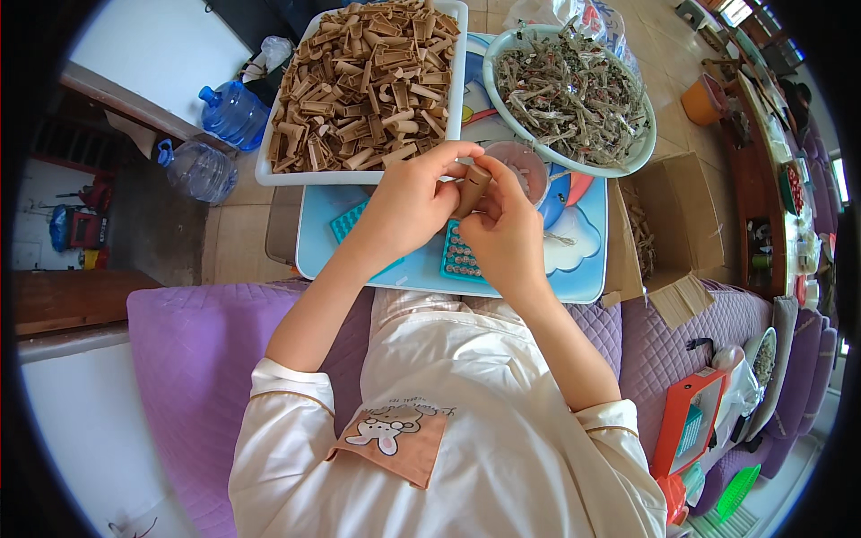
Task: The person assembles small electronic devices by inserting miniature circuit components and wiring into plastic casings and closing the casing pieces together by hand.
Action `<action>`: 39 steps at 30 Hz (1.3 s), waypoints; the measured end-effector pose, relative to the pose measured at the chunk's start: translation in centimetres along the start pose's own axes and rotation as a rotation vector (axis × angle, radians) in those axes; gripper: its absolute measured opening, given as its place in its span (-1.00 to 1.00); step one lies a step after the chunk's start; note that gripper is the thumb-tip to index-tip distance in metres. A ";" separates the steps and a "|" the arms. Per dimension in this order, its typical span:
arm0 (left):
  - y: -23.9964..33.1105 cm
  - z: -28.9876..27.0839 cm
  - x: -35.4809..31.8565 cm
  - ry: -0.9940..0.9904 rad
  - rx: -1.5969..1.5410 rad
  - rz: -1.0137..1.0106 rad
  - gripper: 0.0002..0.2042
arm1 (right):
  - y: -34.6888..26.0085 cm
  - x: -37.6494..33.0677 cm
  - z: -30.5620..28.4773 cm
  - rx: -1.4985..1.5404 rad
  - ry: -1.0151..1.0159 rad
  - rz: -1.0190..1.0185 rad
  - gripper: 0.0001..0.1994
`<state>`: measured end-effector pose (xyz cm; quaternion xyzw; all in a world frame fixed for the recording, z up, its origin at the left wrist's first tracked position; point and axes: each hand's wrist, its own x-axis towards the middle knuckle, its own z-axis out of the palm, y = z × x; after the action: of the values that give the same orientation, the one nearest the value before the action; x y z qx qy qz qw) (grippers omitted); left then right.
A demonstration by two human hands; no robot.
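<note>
Over a low blue table with a cartoon print, both my hands hold one brown plastic casing with a curved side and small dark slots. My left hand grips it from the left, fingers bent over its top. On the other side my right hand pinches it between thumb and fingers. A teal tray of small round metallic parts lies below the hands. Another teal tray is partly covered by my left forearm. Behind my right fingers stands a round pinkish container, its contents mostly hidden.
A white bin heaped with brown casings stands at the back left. Beside it, a pale green basin holds many small wired parts. An open cardboard box sits to the right. Water bottles stand left; a purple quilted seat surrounds me.
</note>
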<state>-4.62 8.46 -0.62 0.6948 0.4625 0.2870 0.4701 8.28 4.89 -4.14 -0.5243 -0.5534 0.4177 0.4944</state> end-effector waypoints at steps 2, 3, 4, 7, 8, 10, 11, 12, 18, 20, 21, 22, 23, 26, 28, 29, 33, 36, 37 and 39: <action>-0.7 0.2 0.0 0.005 -0.096 0.038 -0.61 | 0.3 0.6 -0.1 0.098 -0.019 0.031 -0.50; -0.9 0.3 0.1 0.005 -0.194 0.079 -0.62 | 0.5 0.9 -0.1 0.195 -0.033 0.063 -0.50; -0.9 0.3 0.2 0.002 -0.194 0.079 -0.62 | 0.5 1.0 -0.2 0.195 -0.030 0.064 -0.50; -0.8 0.1 1.0 -0.034 -0.119 0.065 -0.64 | 0.9 1.4 -0.1 0.345 -0.045 0.136 -0.49; -0.7 -0.2 1.5 -0.078 -0.082 0.029 -0.64 | 1.4 1.6 -0.2 0.329 -0.061 0.124 -0.48; -0.7 -0.4 2.2 -0.121 -0.047 -0.008 -0.64 | 1.6 1.8 -0.3 0.311 -0.079 0.111 -0.47; -0.8 -0.4 2.4 -0.129 -0.042 0.010 -0.65 | 1.5 1.8 -0.2 0.279 -0.062 0.123 -0.47; -0.9 -0.4 2.6 -0.141 -0.037 0.029 -0.65 | 1.5 1.9 -0.2 0.246 -0.041 0.135 -0.46; -0.6 0.1 3.2 -0.145 0.094 -0.021 -0.66 | 2.3 2.7 0.2 0.172 0.017 0.132 -0.46; -0.2 -0.1 3.3 -0.145 0.139 -0.021 -0.66 | 2.3 2.9 0.3 0.115 0.024 0.127 -0.45; 0.1 -0.1 3.4 -0.146 0.184 -0.019 -0.66 | 2.3 3.0 0.3 0.057 0.034 0.119 -0.45; 0.0 -0.1 3.5 -0.147 0.184 -0.019 -0.66 | 2.4 3.2 0.3 0.057 0.035 0.120 -0.45; 0.0 -0.1 3.6 -0.144 0.191 -0.029 -0.66 | 2.5 3.3 0.5 0.023 0.043 0.120 -0.45; 0.0 0.0 3.8 -0.147 0.215 -0.055 -0.65 | 2.3 3.4 0.7 -0.053 0.057 0.126 -0.47; -0.1 0.0 4.0 -0.155 0.235 -0.068 -0.65 | 2.2 3.5 0.9 -0.093 0.067 0.133 -0.48; -0.5 0.0 4.2 -0.163 0.269 -0.021 -0.65 | 2.5 3.6 1.1 -0.094 0.080 0.127 -0.50; -1.9 -0.1 5.1 -0.189 0.345 0.045 -0.65 | 3.6 4.0 1.5 -0.121 0.087 0.096 -0.55; -2.0 -0.2 6.0 -0.229 0.412 0.065 -0.65 | 4.5 4.3 1.3 -0.030 0.082 0.126 -0.60; -2.3 -0.3 6.4 -0.229 0.411 0.064 -0.65 | 4.6 4.5 1.2 -0.030 0.080 0.127 -0.60; -2.3 -0.4 6.9 -0.272 0.328 0.025 -0.71 | 4.7 4.6 1.0 0.008 0.046 0.130 -0.63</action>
<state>-2.99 15.23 -2.85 0.8000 0.4268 0.1174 0.4050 8.26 9.99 -8.38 -0.5665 -0.5051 0.4390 0.4809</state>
